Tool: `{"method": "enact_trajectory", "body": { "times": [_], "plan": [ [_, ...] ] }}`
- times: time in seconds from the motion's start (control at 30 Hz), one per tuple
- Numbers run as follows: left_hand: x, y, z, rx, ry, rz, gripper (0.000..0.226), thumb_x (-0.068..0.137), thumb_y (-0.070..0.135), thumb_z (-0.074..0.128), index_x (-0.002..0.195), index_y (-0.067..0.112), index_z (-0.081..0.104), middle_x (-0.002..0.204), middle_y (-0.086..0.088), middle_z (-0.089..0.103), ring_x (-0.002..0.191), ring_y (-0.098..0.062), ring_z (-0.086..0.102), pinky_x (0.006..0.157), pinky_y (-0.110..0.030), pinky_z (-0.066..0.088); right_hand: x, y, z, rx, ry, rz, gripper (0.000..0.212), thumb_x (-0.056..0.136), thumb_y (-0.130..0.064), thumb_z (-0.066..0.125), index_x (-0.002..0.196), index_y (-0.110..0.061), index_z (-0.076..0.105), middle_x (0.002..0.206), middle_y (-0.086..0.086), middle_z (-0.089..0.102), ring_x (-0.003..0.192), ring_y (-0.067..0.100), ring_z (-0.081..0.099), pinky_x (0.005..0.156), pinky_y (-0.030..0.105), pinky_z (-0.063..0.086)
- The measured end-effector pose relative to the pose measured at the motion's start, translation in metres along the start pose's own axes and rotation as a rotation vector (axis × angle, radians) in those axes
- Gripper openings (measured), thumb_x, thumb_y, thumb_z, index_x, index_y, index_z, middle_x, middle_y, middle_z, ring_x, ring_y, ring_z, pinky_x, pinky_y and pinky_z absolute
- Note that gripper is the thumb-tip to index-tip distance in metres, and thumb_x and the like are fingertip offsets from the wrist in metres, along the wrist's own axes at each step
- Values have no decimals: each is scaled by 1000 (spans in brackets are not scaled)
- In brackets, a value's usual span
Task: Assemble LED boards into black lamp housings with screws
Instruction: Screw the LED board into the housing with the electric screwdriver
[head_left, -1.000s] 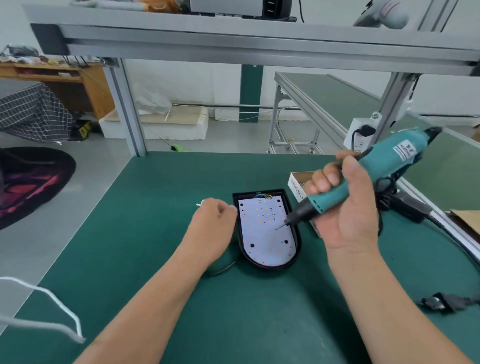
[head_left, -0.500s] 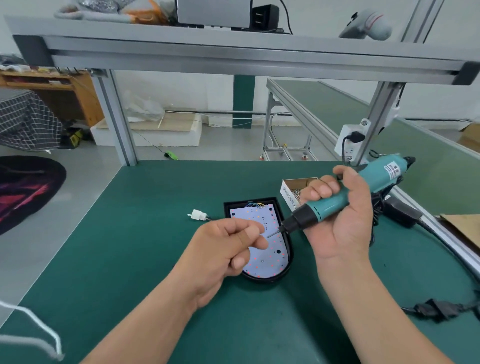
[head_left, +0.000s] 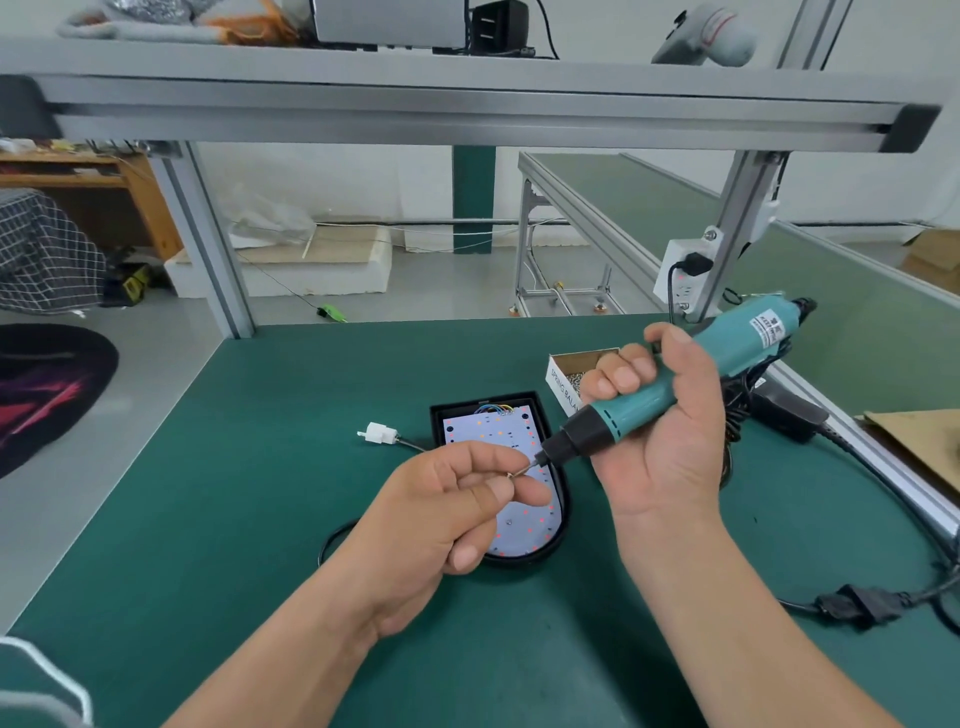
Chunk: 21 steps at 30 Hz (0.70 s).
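Broadly, a green table (head_left: 249, 519) across the near half, under a grey metal frame (head_left: 467, 111) with a shelf on top. Far right, a second green-topped bench (head_left: 654, 208), well apart.

Over the middle of the table, two bare forearms reaching in from the near edge. Right hand (head_left: 670, 441) curled tight round a teal electric screwdriver (head_left: 737, 343), tool slanted down and to the left, black nose above the lamp. Left hand (head_left: 441, 514) raised over the near part of the lamp, thumb and forefinger pinched together on a small screw (head_left: 514, 474), other fingers curled under.

Below both hands, flat on the middle of the table, a black lamp housing (head_left: 467, 402), square end far, rounded end near, partly hidden by the left hand. Seated inside it, a white LED board (head_left: 498, 434) dotted with red and orange spots, coloured wires at its far end.

Just right of the housing's far end, behind the right hand's fingers, an open cardboard box (head_left: 558, 379) of small metal parts. On the right frame post, a white socket block (head_left: 680, 275) with a black plug in it. Near right, a black cable joint (head_left: 857, 605) lying on the table. Left of the housing, a white connector (head_left: 378, 432) on a black lead.

Lastly, the screwdriver's bit tip right at the pinched screw; touching or just short, cannot tell.
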<state>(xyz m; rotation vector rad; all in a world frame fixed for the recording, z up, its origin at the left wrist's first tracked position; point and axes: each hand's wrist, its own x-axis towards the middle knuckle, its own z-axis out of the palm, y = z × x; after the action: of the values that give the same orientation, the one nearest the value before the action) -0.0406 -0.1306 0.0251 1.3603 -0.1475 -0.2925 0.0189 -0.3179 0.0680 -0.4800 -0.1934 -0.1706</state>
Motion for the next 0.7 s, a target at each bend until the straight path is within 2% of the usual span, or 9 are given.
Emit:
{"method": "enact_trajectory", "body": {
  "times": [0.23,0.43,0.5,0.6,0.7],
  "plan": [
    [-2,2,0,65,-38,20,31,93,19,63,123,10,63,113,-15,79,40,-8,32,53,-19,35,0,-1,0,-4,14,0,12,101,-18,59,89,-17,60,71,-4,41,59,12,44,59,25,45],
    [-2,2,0,152,-44,39,29,95,21,61,123,15,63,114,-9,79,41,-9,32,57,-19,38,0,0,-1,-21,20,21,12,102,-18,57,90,-17,59,70,-4,42,58,11,43,57,24,44],
    [-3,3,1,200,-35,49,26,96,22,60,122,17,63,113,-6,80,41,-10,33,60,-22,41,1,0,-2,-35,14,32,12,102,-18,57,90,-18,58,70,-5,42,58,11,43,57,24,44],
    [-3,2,2,322,7,65,16,106,13,57,119,21,63,111,1,81,43,-13,35,64,-34,39,2,1,-2,-82,24,50,14,103,-19,56,89,-18,58,69,-4,43,57,10,43,56,24,44],
    [-3,1,4,360,54,74,20,108,6,53,118,21,63,108,4,81,43,-14,34,55,-32,36,4,4,-1,-96,58,57,13,103,-18,59,90,-17,56,69,-4,43,57,11,44,55,24,44]
  ]
}}
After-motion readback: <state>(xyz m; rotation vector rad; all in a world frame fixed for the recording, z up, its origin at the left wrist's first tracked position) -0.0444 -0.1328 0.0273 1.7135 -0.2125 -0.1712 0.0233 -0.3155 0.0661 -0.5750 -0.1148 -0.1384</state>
